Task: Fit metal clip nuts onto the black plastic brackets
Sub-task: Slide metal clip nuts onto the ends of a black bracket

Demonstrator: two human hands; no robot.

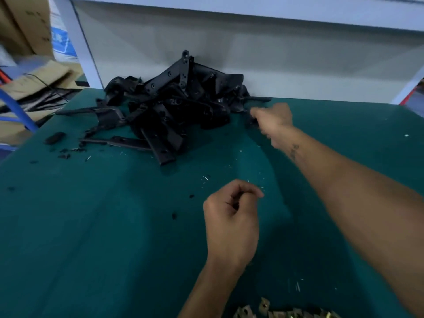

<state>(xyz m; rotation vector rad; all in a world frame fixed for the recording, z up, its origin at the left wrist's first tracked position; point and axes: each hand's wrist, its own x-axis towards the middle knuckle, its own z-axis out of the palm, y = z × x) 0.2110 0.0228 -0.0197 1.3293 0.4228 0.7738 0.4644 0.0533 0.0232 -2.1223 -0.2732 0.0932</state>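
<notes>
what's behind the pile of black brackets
A pale grey panel stands right behind the pile of black brackets, at the far edge of the green table. The panel's foot there is hidden by the pile.

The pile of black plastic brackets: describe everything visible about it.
The pile of black plastic brackets is a loose, tangled heap of flat, matte bars with small holes, lying at the far edge of the green table mat against the white back panel. One bar juts upward. The blurred right hand reaches its right edge; contact unclear.
</notes>
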